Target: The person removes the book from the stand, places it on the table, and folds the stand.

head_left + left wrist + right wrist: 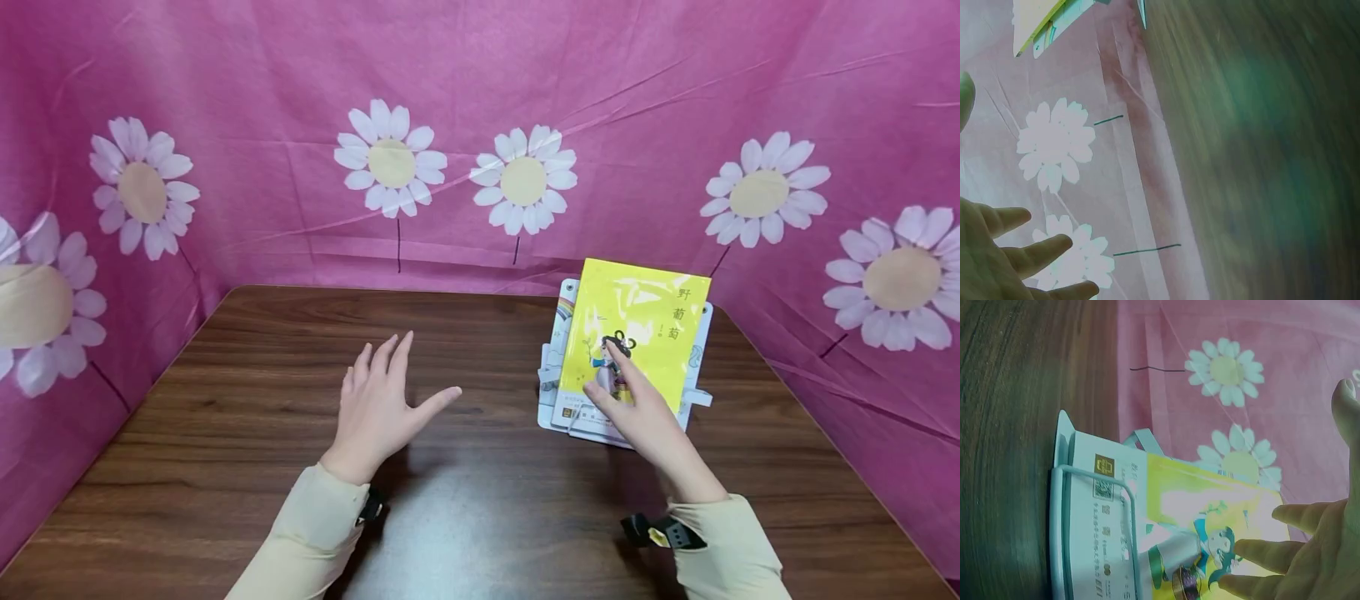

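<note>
A yellow book (648,308) with a drawn figure on its cover leans on a pale blue book stand (550,400) at the table's right. A wire bar (1132,512) of the stand crosses the book's white lower band in the right wrist view. My right hand (645,408) is in front of the cover's lower right part, fingers extended and thumb apart, holding nothing. In the right wrist view its fingertips overlap the yellow cover. My left hand (378,408) hovers over the table left of the book, fingers spread, nothing in it.
The brown wood-grain table (480,517) spreads under both arms. A pink cloth (465,75) printed with white daisies hangs behind the table and along both sides. Black straps circle both wrists.
</note>
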A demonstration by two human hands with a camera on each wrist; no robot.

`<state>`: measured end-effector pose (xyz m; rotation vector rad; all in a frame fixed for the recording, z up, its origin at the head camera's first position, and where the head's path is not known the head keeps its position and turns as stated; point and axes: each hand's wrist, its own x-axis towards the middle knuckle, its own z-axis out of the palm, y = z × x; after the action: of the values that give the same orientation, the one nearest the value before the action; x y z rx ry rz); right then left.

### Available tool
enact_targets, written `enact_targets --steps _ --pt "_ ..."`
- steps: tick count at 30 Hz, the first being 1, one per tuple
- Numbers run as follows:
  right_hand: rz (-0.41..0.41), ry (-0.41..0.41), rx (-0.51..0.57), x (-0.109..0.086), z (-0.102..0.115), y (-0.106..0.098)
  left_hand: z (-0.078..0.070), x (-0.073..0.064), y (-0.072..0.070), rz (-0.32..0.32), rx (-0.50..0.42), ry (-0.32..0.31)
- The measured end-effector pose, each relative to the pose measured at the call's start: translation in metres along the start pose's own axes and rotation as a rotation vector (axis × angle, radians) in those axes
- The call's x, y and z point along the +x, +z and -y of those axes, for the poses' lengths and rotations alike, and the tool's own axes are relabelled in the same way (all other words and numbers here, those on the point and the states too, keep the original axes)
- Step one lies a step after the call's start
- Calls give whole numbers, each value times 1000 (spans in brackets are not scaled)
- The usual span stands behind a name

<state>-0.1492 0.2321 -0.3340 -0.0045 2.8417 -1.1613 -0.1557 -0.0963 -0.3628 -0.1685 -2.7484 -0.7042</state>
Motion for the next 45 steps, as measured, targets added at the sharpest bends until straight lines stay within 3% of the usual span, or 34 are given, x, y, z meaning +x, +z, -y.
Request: enact_targets --steps 5,14,19,24,32,38,45 --pt "17 73 49 -2 -4 -6 -5 0 6 -13 -42 14" --pt "11 38 219 -3 -15 -15 -16 0 15 9 -125 11" --pt "-20 -13 175 -2 -23 -22 -23 1 20 30 -156 -3" --pt "-42 -2 143 0 -30 -29 -31 3 28 46 -172 -4" --pt "-97 89 308 2 -41 -35 -40 6 39 83 -204 -8" --pt "-158 24 292 3 -51 -43 -46 8 45 97 -224 -5" --pt "-196 59 301 5 -58 -49 -49 13 50 79 -284 -7"
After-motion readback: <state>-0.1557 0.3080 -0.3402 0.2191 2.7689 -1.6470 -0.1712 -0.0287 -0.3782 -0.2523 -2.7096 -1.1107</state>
